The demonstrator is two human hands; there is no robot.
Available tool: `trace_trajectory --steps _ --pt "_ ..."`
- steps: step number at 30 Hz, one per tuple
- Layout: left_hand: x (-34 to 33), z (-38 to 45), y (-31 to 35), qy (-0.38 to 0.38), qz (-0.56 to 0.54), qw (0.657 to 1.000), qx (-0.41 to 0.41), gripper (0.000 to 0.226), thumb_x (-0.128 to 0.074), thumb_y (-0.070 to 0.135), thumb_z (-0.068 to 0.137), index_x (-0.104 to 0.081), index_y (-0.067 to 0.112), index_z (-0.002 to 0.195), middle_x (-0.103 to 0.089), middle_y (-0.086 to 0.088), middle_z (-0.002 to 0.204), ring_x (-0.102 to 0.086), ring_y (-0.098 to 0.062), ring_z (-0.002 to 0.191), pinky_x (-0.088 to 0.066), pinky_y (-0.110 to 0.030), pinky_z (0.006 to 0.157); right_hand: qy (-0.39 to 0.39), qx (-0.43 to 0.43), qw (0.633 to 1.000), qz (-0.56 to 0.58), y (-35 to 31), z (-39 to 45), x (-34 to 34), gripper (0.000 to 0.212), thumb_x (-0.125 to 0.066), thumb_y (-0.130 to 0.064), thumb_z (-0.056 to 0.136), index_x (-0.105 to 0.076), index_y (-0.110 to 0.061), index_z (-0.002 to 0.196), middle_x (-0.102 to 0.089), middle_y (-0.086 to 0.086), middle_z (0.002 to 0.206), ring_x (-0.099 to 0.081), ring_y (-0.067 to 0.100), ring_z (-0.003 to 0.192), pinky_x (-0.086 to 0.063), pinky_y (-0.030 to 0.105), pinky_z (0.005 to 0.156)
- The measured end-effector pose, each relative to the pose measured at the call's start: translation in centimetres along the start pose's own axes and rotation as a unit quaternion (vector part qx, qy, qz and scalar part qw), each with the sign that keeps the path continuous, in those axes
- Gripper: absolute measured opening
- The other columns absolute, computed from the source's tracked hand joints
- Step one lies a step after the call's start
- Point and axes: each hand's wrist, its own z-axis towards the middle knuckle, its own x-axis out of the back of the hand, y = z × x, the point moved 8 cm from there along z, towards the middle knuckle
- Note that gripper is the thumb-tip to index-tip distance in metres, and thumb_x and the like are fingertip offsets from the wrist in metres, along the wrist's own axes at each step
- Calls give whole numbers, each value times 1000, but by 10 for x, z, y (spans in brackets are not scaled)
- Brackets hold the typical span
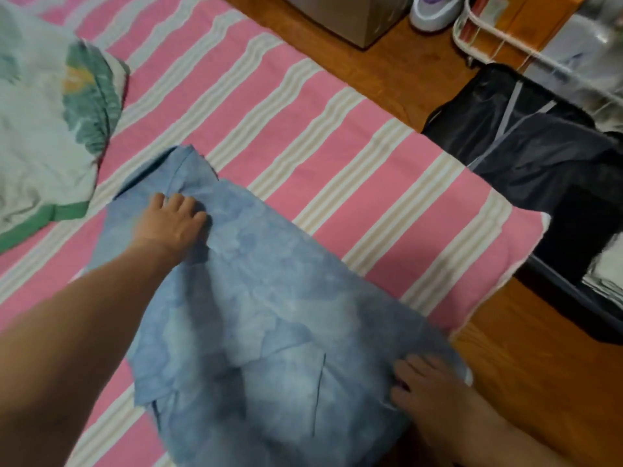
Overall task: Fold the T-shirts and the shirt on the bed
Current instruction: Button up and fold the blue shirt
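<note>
The left hand (170, 219) and right hand (429, 382) rest spread on opposite ends of the shirt (269, 315). It seems the flattening step; next comes probably a side fold.

floor (421, 85): orange wood | open dark suitcase (539, 156) | white wire rack (505, 38)

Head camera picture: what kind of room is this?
Most likely a bedroom at home. A bed with a pink striped sheet fills most of the view, a leaf-print quilt lies bunched at its left, and both hands press a blue shirt flat on it. An open dark suitcase sits on the wooden floor beside it.
</note>
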Motion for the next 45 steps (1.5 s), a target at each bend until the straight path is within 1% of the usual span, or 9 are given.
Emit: trace_trajectory --steps 7,13,17,24,27,29,32,39,45 --pt "-7 -10 6 3 -314 913 259 43 -59 25 90 -48 10 129 -38 -22 139 -38 -43 127 -41 -56 98 -67 34 997 33 -10 18 1 18 -49 -39 78 -62 -27 77 -60 -1 86 -49 23 85 -35 40 77" --pt "-52 -16 -27 12 -628 544 556 74 -59 31 95 -19 15 155 -31 -16 155 -44 -36 135 -34 -41 115 144 -122 976 109 45 97 86 23 -53 -34 94 -65 -14 92 -58 3 96 -53 24 88 -41 36 81" --pt "-84 -12 -12 24 -761 351 545 54 -70 20 89 -45 13 136 -58 -5 136 -62 -23 111 -54 -47 97 47 -369 866 335 102 142 52 33 -54 -49 95 -59 -21 112 -59 -5 104 -57 19 95 -48 37 88" --pt "-100 -29 -31 24 -678 454 578 54 -75 21 74 -55 11 123 -61 -17 124 -61 -36 114 -53 -52 100 -86 -336 896 277 84 154 10 42 -63 -64 85 -48 -31 107 -65 -7 102 -63 22 94 -50 38 81" --pt "-51 -28 -45 92 -486 660 566 57 -58 16 86 -41 9 140 -42 -23 144 -46 -44 129 -40 -49 106 -80 -336 892 292 87 154 8 41 -65 -62 85 -51 -28 104 -62 -8 99 -60 19 92 -49 37 81" --pt "-8 -6 -43 193 -338 834 390 56 -51 20 84 -46 12 139 -40 -23 148 -43 -45 131 -33 -49 105 -9 -304 924 230 87 157 23 39 -71 -51 84 -55 -22 104 -59 -3 101 -56 22 94 -47 37 80" --pt "1 33 -10 173 -219 956 89 59 -41 40 94 -45 19 150 -33 -19 160 -29 -44 147 -21 -54 117 124 -202 968 85 62 172 53 50 -65 -37 85 -57 -10 126 -55 11 123 -53 33 112 -48 47 95" --pt "-72 78 -36 -33 -344 921 177 67 -20 63 103 -4 37 162 6 -7 171 2 -32 157 -4 -51 125 55 -25 998 -26 20 207 9 70 -50 -57 93 -42 -23 153 -28 10 164 -19 35 153 -28 55 118" --pt "-59 111 -88 127 -451 847 250 19 -54 20 96 -58 12 113 -61 -18 114 -56 -39 107 -44 -45 88 82 -30 995 -43 25 209 -10 72 -57 -57 87 -47 -21 150 -32 11 162 -27 37 150 -29 57 116"
